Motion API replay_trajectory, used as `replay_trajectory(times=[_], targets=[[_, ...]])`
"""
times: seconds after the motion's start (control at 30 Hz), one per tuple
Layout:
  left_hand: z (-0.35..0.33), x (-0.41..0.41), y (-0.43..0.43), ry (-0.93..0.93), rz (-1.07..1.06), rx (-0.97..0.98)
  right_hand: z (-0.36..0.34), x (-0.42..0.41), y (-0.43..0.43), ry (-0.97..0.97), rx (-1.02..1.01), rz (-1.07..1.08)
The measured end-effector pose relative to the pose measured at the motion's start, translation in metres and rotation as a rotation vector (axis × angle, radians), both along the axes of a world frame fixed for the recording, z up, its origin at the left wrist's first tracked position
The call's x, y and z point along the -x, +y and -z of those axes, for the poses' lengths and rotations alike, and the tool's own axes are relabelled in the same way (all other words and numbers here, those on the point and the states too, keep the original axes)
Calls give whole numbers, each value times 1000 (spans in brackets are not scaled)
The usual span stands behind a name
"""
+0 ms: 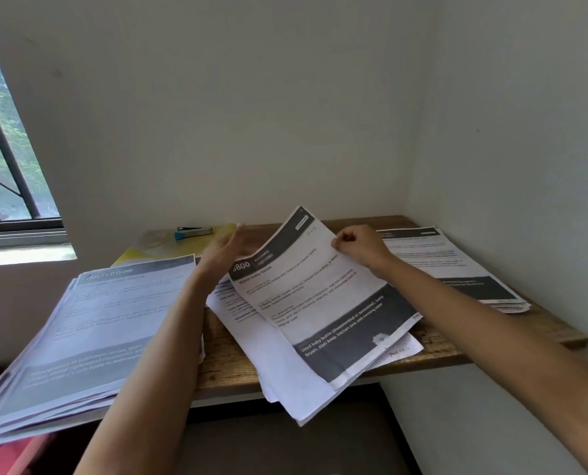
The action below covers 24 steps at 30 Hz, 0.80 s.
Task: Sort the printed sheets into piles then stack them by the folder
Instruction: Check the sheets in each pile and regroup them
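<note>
Wooden corner bench [457, 347]. Pinching top corner of grey-banded white printed sheet [320, 296] with right hand [357, 243] fingers, just right of flat yellow folder [135, 257]. Left hand [225, 248] near folder, fingers loosely spread, empty. Probably light, floppy: grip an edge, avoid creasing.

"Wash baby bottle" on sheet [314, 293]

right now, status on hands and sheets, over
Right hand pinches top edge of white printed sheet headed Wash baby bottle. Left hand open beside it. Yellow folder at back, blue stapler lying on it.
</note>
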<state>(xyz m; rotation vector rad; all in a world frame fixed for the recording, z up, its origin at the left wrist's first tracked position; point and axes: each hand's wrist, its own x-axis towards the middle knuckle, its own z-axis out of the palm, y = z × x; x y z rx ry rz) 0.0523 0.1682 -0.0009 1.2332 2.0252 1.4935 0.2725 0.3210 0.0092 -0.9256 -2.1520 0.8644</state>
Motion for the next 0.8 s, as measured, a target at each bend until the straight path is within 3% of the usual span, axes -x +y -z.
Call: replay_trajectory(times=[0.1,0.2,0.4,0.53,0.63,0.7,0.8], targets=[[2,-7,-2,373,-34,64,9,1,-4,23,42,1],[7,2,0,497,-48,152,13,2,-5,55,107,-26],[9,1,4,525,-70,183,11,-1,-11,107,228,-115],[10,-8,6,512,-41,135,4,-3,-16,-20,174,-207],[16,-6,7,478,-31,119,4,-3,-4,-86,48,-99],[19,-6,7,464,-31,92,9,-4,11,-255,-53,50],[21,-9,8,460,-8,72,17,-5,18,-448,-37,106]])
